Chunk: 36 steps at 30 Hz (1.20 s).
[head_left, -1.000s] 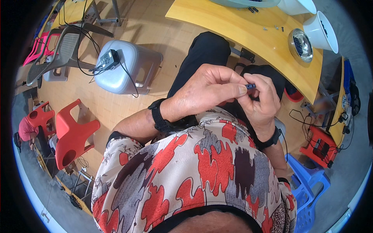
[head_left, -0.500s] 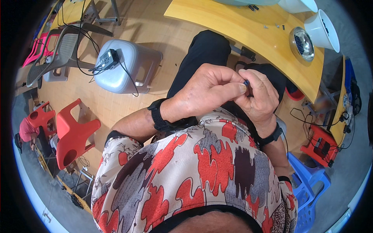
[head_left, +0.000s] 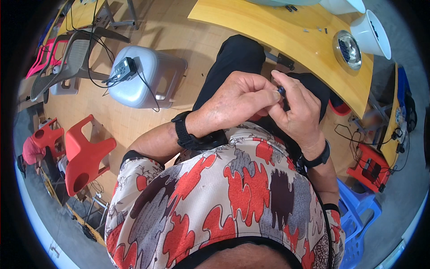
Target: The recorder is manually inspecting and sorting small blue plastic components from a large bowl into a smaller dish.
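Small dark part (head_left: 281,90) pinched in the left hand (head_left: 236,97), just off the table (head_left: 251,20)

The dark part sits off the table's near edge, above the lap. Left thumb and forefinger pinch it; the right hand (head_left: 301,110) is curled close against it, forefinger raised, but fingers hide whether it grips too. Part looks light and stiff, likely hard plastic; probably not fragile, but small and smooth enough to slip. Best hold seems to be fingertips on its sides.

Counts: one part between two hands. On the table's right end, one metal bowl (head_left: 355,54) with a heap of dark pieces (head_left: 344,48), too many and small to count. Beside it, at the table's far right, two white tubs (head_left: 362,33) (head_left: 333,6). At the table's far edge, one pale basin (head_left: 268,2), partly cut off. On the tabletop, two dark bits (head_left: 291,8) by the basin and three smaller bits (head_left: 306,30) nearer the bowl.
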Tool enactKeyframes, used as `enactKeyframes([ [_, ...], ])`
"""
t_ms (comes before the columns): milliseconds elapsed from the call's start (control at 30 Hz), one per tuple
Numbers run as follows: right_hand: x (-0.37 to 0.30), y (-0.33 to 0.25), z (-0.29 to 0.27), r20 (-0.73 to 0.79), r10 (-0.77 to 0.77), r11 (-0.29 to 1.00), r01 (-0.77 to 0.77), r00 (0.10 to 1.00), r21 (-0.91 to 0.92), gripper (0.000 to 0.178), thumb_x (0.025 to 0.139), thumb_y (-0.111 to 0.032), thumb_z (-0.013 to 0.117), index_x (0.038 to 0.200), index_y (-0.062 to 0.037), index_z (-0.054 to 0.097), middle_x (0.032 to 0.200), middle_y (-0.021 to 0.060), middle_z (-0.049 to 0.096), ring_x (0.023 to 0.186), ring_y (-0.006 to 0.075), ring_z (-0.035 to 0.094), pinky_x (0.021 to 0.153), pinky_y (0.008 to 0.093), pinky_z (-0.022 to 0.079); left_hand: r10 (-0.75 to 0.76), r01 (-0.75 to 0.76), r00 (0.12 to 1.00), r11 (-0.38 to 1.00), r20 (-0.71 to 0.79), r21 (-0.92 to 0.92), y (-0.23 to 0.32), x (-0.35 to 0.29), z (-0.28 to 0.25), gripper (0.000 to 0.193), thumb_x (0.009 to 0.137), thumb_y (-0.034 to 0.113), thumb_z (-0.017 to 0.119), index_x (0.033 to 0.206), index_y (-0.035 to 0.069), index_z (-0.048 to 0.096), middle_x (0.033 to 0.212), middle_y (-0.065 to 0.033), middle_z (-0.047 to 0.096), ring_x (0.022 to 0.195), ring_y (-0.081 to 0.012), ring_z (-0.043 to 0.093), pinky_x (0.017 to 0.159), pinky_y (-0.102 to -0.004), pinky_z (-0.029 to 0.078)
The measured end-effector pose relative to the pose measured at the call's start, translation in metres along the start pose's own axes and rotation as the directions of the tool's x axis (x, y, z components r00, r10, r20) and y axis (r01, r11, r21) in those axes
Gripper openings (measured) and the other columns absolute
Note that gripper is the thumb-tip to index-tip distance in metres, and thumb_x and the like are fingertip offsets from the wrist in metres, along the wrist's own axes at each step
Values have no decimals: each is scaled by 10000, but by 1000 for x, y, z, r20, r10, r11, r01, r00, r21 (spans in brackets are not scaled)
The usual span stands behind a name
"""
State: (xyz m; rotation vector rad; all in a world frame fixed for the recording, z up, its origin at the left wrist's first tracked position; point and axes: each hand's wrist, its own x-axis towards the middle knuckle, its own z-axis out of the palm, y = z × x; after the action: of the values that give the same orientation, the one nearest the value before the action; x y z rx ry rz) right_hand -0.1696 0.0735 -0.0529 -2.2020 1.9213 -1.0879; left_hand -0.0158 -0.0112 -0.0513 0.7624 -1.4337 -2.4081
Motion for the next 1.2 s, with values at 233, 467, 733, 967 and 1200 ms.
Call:
enactKeyframes([
  [233, -1, -1, 9, -26, -38, 995, 36, 999, -88, 351, 679, -160, 722, 972, -11, 599, 853, 118, 642, 730, 244, 647, 630, 318, 530, -1, 2, 1000, 999, -16, 41, -2, 1, -1, 164, 909, 102, 536, 869, -19, 639, 774, -25, 630, 709, -62, 579, 664, -205, 487],
  [467, -4, 3, 24, -77, -58, 997, 54, 995, -47, 315, 703, -193, 726, 920, -13, 584, 737, 95, 621, 615, 227, 621, 538, 323, 498, 119, -124, 988, 991, -101, -48, -11, 3, 1, 171, 898, 104, 533, 827, -26, 620, 645, -11, 567, 583, -55, 508, 506, -211, 427],
  [733, -5, 2, 0, 135, 261, 893, -293, 956, 342, 388, 750, -2, 609, 1135, -25, 565, 825, 95, 637, 698, 145, 633, 615, 271, 507, 9, -9, 1000, 1000, 22, -18, -3, 13, -3, 153, 912, 116, 556, 929, -18, 627, 814, -38, 636, 734, -82, 605, 699, -228, 507],
  [967, -10, 12, -26, 324, 369, 553, -486, 871, 677, 227, 841, -2, 583, 1068, 5, 592, 887, 29, 609, 806, 76, 574, 698, 203, 461, 0, -2, 999, 998, 34, 60, 5, 8, 3, 161, 892, 128, 598, 942, -22, 626, 814, -44, 641, 734, -81, 606, 675, -223, 513],
  [1200, -12, 4, -24, 279, 397, 486, -458, 875, 744, 90, 851, -21, 587, 937, 5, 597, 846, 28, 602, 797, 72, 567, 701, 204, 459, 115, -124, 991, 981, 69, 147, 2, 1, 11, 117, 872, 81, 618, 916, -25, 637, 780, -40, 637, 698, -74, 591, 633, -213, 502],
])
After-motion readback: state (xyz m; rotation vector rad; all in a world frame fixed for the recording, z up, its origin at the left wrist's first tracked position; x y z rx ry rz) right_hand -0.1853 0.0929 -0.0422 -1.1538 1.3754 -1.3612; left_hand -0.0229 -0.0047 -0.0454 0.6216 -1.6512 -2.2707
